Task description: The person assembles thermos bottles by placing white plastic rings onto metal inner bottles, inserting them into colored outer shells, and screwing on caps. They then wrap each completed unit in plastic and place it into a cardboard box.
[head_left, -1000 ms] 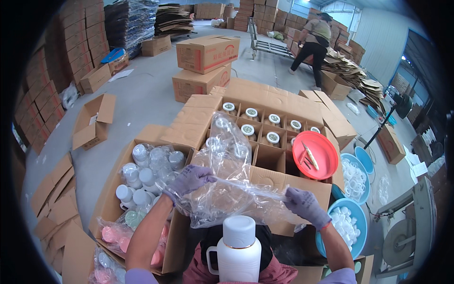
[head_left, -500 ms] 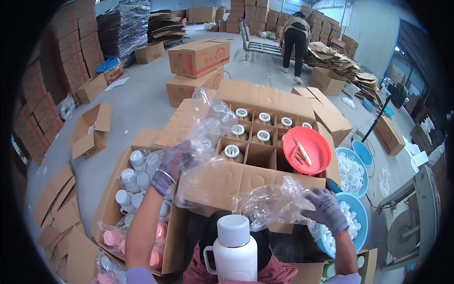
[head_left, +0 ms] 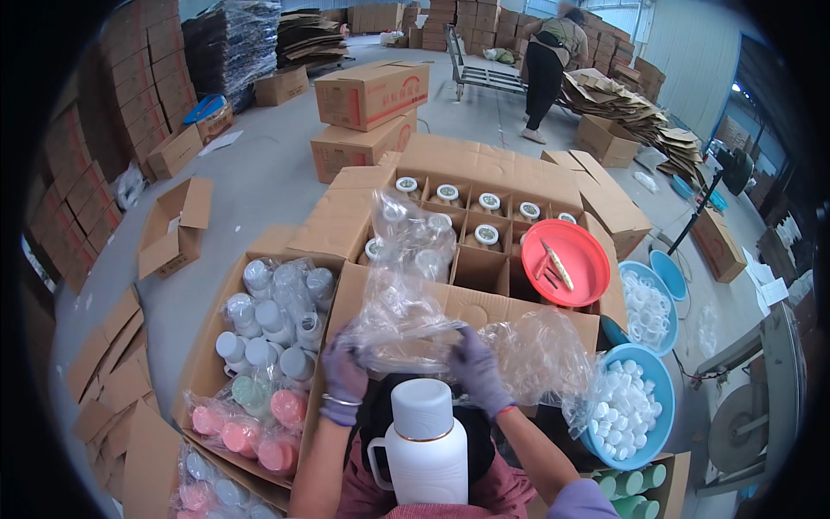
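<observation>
Both my hands wear purple gloves. My left hand [head_left: 344, 379] and my right hand [head_left: 476, 370] are close together, each gripping a clear crumpled plastic bag [head_left: 415, 294]. The bag stretches up over the open divided carton [head_left: 484, 173] and trails to the right. A white jug with a handle and white cap [head_left: 424, 445] stands upright between my forearms, in my lap.
The divided carton holds capped jugs [head_left: 488, 233] and a red bowl [head_left: 566, 262] with a tool. A carton at left [head_left: 203, 372] holds wrapped white and pink jugs. Blue basins of white caps [head_left: 627, 411] and rings [head_left: 644, 307] stand right. A person [head_left: 549, 60] works far back among stacked boxes.
My hands, spread wide before, have come together near the jug's cap. The plastic bag is now bunched between them and lies lower over the carton.
</observation>
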Demonstrator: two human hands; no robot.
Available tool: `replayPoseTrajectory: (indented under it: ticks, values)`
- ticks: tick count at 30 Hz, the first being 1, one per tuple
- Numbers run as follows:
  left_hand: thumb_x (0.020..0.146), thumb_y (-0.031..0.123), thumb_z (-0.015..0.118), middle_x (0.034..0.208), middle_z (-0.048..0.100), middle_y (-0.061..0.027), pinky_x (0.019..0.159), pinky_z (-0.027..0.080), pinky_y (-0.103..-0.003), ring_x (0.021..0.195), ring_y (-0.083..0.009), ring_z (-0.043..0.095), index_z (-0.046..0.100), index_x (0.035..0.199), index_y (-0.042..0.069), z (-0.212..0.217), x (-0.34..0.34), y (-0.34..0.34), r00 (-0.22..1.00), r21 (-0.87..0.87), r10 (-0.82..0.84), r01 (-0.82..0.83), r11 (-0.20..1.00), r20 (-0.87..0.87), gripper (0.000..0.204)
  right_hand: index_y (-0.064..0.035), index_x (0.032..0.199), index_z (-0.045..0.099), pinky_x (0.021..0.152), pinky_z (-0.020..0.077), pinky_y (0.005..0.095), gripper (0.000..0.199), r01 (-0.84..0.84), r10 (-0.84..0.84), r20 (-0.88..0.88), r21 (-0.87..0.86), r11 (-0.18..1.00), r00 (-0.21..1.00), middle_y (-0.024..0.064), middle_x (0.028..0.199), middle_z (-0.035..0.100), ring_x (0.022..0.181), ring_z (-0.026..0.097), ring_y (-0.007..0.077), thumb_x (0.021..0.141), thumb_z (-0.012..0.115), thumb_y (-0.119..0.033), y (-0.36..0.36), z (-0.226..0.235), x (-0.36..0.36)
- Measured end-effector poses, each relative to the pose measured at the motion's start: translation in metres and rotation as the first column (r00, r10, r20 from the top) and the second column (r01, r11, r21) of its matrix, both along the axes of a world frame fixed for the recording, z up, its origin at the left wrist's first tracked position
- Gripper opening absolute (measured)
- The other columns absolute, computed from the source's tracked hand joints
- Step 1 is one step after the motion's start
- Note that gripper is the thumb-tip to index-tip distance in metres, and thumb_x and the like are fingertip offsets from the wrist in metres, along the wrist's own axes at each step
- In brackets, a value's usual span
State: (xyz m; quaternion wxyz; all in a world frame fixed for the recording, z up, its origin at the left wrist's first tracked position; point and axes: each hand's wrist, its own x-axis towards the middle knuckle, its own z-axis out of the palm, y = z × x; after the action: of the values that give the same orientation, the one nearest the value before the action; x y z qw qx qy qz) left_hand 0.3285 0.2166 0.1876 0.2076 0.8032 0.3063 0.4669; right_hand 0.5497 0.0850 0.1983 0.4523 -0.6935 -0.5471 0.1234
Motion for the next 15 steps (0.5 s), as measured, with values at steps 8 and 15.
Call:
replayPoseTrajectory:
  ticks: [8, 15]
  values:
    - [0.099, 0.034, 0.049, 0.12, 0.065, -0.014, 0.094, 0.048, -0.033, 0.109, -0.0202, 0.061, 0.058, 0.125, -0.005, -0.004, -0.054, -0.118, 0.88, -0.644, -0.141, 0.432, 0.631, 0.453, 0.048, -0.0061, 0.089, 0.064, 0.08, 0.049, 0.0401, 0.022, -0.14, 0.117, 0.083, 0.395, 0.908, 0.99, 0.0098, 0.091, 0.061, 0.089, 0.06, 0.0284, 0.069, 0.064, 0.005, -0.13, 0.043, -0.052]
    - [0.094, 0.019, 0.059, 0.13, 0.057, -0.0135, 0.107, 0.039, -0.036, 0.123, -0.0198, 0.051, 0.057, 0.127, -0.001, -0.041, -0.134, -0.198, 0.888, -0.762, -0.442, 0.373, 0.53, 0.128, 0.039, -0.0088, 0.095, 0.066, 0.085, 0.0468, 0.045, 0.021, -0.719, 0.742, -0.137, -0.41, 0.561, 0.657, 0.0091, 0.098, 0.064, 0.099, 0.06, 0.03, 0.076, 0.062, -0.016, -0.24, -0.015, -0.056]
